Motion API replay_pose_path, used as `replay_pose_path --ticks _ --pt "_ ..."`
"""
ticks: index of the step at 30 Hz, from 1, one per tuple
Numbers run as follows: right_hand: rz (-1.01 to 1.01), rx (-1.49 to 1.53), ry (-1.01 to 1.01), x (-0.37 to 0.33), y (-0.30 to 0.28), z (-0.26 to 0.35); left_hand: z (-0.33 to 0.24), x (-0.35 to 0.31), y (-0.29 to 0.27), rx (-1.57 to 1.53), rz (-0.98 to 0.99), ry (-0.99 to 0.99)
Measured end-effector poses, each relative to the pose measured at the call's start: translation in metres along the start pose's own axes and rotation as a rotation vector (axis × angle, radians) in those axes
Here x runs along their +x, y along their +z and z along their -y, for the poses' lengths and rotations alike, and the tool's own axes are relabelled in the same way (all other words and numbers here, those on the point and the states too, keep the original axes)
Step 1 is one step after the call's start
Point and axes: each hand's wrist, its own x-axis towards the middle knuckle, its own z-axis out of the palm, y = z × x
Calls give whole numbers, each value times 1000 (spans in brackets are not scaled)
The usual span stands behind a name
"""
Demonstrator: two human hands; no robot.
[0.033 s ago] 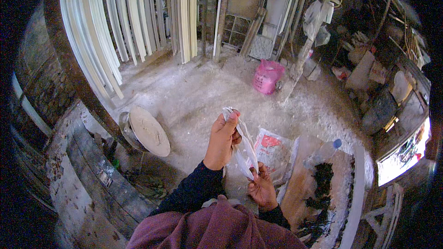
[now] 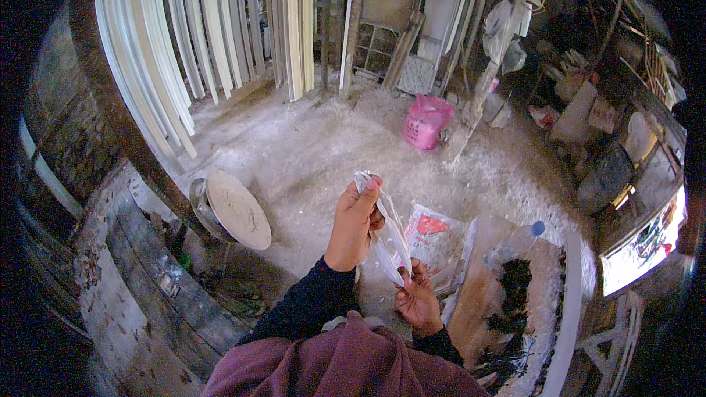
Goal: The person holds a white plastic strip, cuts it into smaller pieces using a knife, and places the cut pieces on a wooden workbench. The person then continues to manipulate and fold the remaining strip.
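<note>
Between my two hands stretches a thin, crumpled length of white plastic (image 2: pixel 393 239), which looks like a twisted strip or bag. My left hand (image 2: pixel 354 228), higher and farther out, pinches its upper end with thumb and fingers. Lower and to the right, my right hand (image 2: pixel 419 300) grips the bottom end. Beneath and beyond the right hand, a white sack with red print (image 2: pixel 434 239) lies flat on the dusty floor (image 2: pixel 316 147).
A round, pale, dusty disc (image 2: pixel 238 209) leans at the left beside a dark curved bench (image 2: pixel 158 265). A pink bag (image 2: pixel 426 123) stands farther off. Long pale strips (image 2: pixel 147 44) hang at the back left. A clear bottle with a blue cap (image 2: pixel 518 241) lies at the right near a board (image 2: pixel 478 298).
</note>
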Motion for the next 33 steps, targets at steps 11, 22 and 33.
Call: replay_pose_path --ticks 11,22,33 --pt "-101 -42 4 7 3 2 -2 9 0 46 23 -14" --pt "-147 -259 -4 13 -18 0 4 11 -8 59 93 -155" --pt "-76 -490 -17 5 -39 16 18 14 -8 204 253 -293"
